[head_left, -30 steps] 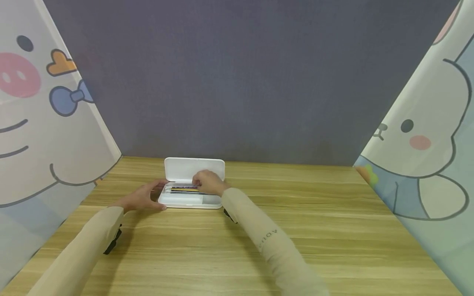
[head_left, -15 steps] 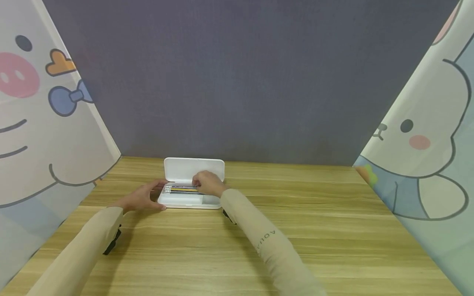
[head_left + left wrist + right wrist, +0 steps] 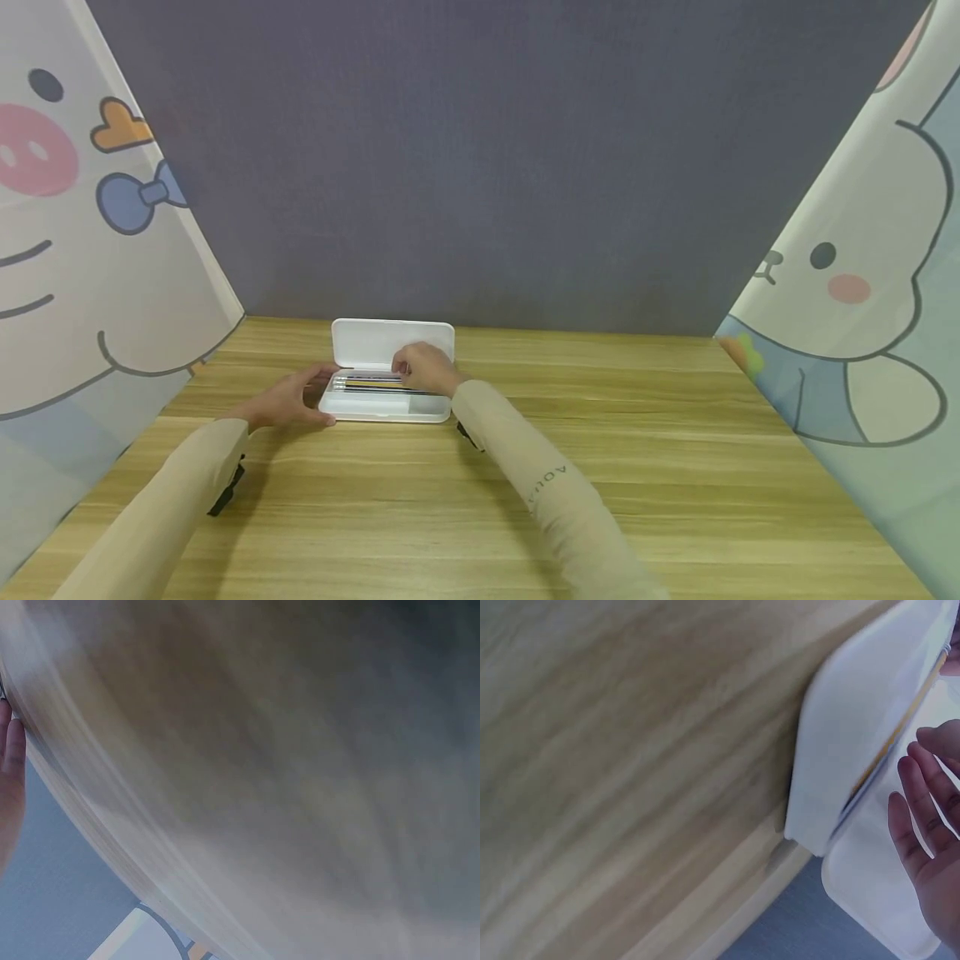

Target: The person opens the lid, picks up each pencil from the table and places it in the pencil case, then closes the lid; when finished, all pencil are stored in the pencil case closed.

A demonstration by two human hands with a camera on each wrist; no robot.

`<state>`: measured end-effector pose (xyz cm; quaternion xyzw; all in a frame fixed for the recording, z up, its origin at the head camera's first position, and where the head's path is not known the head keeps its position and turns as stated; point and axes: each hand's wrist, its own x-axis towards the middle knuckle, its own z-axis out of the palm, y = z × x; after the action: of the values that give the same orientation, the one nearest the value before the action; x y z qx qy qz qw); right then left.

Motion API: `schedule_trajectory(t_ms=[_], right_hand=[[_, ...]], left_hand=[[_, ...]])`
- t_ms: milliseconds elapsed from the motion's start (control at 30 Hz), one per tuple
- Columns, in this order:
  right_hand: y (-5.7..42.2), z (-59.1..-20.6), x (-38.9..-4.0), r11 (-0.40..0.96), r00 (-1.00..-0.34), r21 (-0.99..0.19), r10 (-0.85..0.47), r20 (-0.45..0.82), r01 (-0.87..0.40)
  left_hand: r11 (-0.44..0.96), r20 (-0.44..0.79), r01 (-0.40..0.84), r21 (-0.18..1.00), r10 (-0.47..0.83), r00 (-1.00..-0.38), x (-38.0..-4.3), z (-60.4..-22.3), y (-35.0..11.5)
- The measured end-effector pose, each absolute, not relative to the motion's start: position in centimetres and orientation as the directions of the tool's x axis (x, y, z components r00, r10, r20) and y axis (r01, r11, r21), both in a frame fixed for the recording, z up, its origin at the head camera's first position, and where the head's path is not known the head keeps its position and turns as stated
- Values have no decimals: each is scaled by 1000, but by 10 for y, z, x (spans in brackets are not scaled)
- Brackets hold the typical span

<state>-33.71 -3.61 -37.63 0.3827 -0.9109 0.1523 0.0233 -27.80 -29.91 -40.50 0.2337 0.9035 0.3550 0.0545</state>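
Observation:
A white pencil case (image 3: 367,408) lies on the table with its lid (image 3: 360,342) raised at the back. Several pencils (image 3: 367,385), striped dark with a yellow one among them, lie lengthwise inside. My left hand (image 3: 288,400) spans the left end of the case, thumb at the front corner and fingers at the back corner. Over the pencils' right part is my right hand (image 3: 423,367), fingers bent down and thumb close to the fingertips. In the right wrist view these fingers (image 3: 922,791) overlap the lid beside a yellow pencil (image 3: 900,729); whether they pinch a pencil I cannot tell.
The wooden table (image 3: 600,467) extends in front and to the right of the case. A dark grey panel (image 3: 480,167) stands behind it. Cartoon-printed side panels (image 3: 150,300) flank the table on both sides.
My right hand has shifted very slightly to the right over the pencils. The left hand and the case stay where they were.

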Motion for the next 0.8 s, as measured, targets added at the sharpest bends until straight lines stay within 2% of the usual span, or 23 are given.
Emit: schedule_trajectory(t_ms=[467,800], right_hand=[[-22,-343,-339,573,-631,-274,-742,228,-772],[-8,-316,-347,579,-647,-291,-704,292,-761]], left_hand=[[637,60,374,674,457,-887,-278,-405,-300],[652,52,369,663,451,-891,-278,-405,-299]])
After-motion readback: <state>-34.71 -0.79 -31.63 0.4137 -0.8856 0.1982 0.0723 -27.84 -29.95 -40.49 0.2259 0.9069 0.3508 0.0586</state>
